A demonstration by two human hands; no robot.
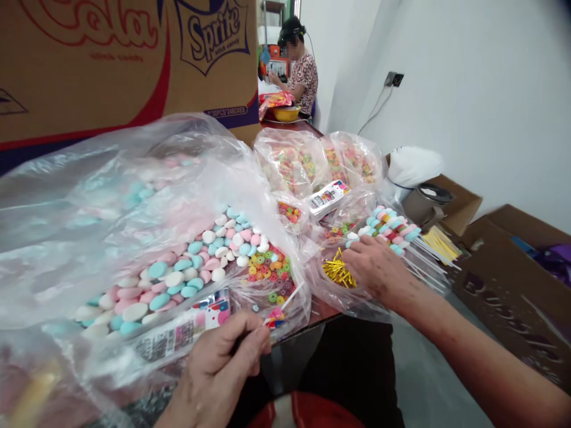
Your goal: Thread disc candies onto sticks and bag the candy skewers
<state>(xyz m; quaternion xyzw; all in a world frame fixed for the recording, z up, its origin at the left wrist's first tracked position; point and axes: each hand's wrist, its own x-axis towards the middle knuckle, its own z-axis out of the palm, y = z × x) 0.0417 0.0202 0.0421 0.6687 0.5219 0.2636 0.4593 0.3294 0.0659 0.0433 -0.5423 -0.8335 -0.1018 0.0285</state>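
Observation:
My left hand (223,362) is closed at the table's near edge, pinching a thin white stick with a colourful candy piece (277,314) at its end. My right hand (377,264) reaches across the table with fingers curled down onto a pile of finished candy sticks (392,229) in pastel colours, beside a bundle of gold twist ties (338,270). What the right fingers grip is hidden. A big clear bag of pink, blue and white round candies (178,276) lies open at the left, with small fruit-ring candies (267,267) next to it.
Cardboard cartons (129,65) printed with soda names stand behind the bags. More clear bags of ring candy (312,163) and printed labels (328,197) lie further back. Open brown boxes (513,279) sit at the right by the white wall. Another person (301,71) works at the far end.

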